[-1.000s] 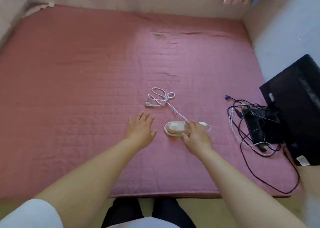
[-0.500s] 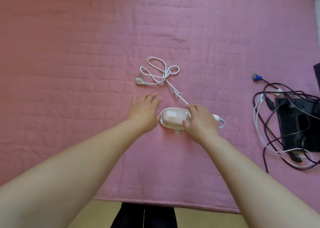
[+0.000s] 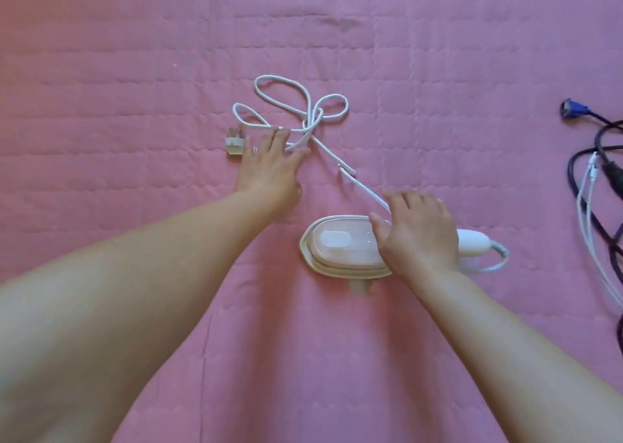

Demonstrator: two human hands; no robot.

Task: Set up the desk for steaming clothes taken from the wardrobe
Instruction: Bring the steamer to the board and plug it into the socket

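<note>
A small white and pink handheld steamer (image 3: 340, 245) lies flat on the pink quilted mat (image 3: 135, 72). My right hand (image 3: 418, 233) rests on its right part, fingers spread over the body, hiding the neck of the handle. Its white cord (image 3: 296, 109) runs up and left into loose loops and ends in a white plug (image 3: 234, 144). My left hand (image 3: 269, 169) lies flat on the mat with fingers apart, fingertips touching the cord just right of the plug.
A tangle of dark and white cables (image 3: 596, 179) with a blue connector (image 3: 573, 109) lies at the right edge of the mat.
My left hand moved away from the steamer, up and left to the cord by the plug. My right hand stayed on the steamer. The camera leaned in closer.
</note>
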